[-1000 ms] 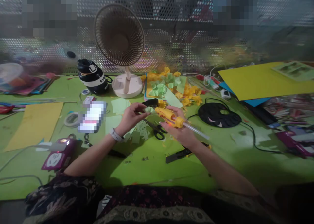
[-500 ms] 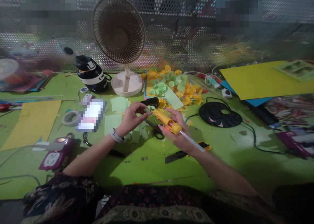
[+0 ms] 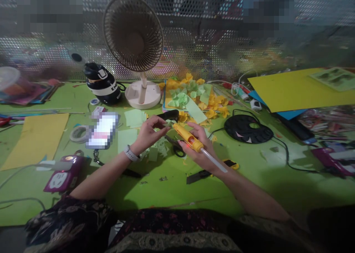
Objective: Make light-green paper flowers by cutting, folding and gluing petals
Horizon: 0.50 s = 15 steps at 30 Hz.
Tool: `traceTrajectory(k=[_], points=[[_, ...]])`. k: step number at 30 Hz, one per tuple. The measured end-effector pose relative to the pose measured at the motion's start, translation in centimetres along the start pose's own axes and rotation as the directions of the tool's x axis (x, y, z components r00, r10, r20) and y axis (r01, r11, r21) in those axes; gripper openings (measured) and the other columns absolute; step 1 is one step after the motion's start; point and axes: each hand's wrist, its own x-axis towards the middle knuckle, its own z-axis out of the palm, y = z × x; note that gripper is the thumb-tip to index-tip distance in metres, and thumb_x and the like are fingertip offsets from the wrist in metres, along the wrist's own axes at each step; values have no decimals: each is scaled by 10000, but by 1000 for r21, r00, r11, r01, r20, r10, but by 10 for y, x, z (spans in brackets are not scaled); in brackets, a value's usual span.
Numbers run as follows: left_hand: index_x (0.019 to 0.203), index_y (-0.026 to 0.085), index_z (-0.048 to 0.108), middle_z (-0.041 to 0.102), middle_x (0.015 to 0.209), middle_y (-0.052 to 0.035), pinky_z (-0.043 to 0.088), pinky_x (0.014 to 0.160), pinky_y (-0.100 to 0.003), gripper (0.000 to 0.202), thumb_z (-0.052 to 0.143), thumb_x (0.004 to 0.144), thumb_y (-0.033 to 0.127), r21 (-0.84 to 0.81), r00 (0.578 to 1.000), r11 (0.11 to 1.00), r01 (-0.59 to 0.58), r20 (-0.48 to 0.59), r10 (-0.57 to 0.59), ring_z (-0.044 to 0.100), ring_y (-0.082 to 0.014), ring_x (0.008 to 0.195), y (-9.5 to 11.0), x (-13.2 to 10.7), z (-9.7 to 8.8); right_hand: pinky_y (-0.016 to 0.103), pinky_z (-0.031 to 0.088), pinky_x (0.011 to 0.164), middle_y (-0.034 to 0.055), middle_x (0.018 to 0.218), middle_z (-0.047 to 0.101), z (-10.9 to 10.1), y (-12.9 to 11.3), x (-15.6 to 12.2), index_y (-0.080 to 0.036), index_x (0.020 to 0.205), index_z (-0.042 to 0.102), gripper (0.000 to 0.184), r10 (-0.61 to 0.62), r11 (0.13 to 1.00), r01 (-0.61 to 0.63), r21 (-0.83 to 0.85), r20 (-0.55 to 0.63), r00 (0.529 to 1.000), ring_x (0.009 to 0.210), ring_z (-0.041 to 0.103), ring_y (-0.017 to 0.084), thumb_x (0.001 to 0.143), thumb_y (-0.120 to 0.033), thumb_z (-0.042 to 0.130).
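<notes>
My right hand is wrapped around a yellow hot glue gun, whose clear glue stick sticks out of the back toward my wrist. The gun's nozzle points up and left, close to the fingertips of my left hand. Thumb and fingers of that left hand pinch a small light green paper piece, partly hidden by the fingers. Beneath the hands lie scissors and light green paper cuttings. Green paper squares are stacked beyond my left hand.
Yellow and green paper flowers are heaped behind the hands. A fan and a dark bottle stand at the back. A lit phone lies left, a black palette-shaped pad right. A yellow-and-black cutter lies under my right wrist.
The glue gun's rear end and glue stick have shifted slightly left. Both hands stay almost where they were, still holding the gun and the paper piece.
</notes>
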Motion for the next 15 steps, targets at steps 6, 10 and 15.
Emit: traceTrajectory(k=[6, 10, 15], points=[[816, 171, 622, 635, 797, -19, 542, 671, -257, 259, 774, 762, 374, -29, 1000, 1000, 9, -5, -9, 627, -120, 696, 1, 0, 1, 345, 529, 712, 40, 958, 666, 0, 3, 0, -241, 1397, 391, 613, 9, 1000, -9, 10, 7, 1000, 768, 657, 197, 861, -369, 660], [808, 166, 629, 634, 802, -17, 536, 675, -252, 244, 783, 753, 348, -47, 1000, 999, -23, -16, 22, 622, -113, 700, -2, 0, 1, 334, 528, 692, 40, 961, 666, 1, 7, 0, -236, 1405, 385, 627, -1, 1000, 1, 26, 6, 1000, 752, 654, 188, 861, -373, 665], [807, 166, 640, 633, 794, -16, 533, 664, -246, 232, 787, 749, 337, -67, 999, 997, -25, -25, 23, 622, -111, 693, -4, 0, 1, 326, 526, 665, 39, 942, 668, 2, 9, 0, -240, 1410, 388, 628, -1, 1000, 1, 19, 2, 1000, 723, 653, 183, 862, -366, 667]])
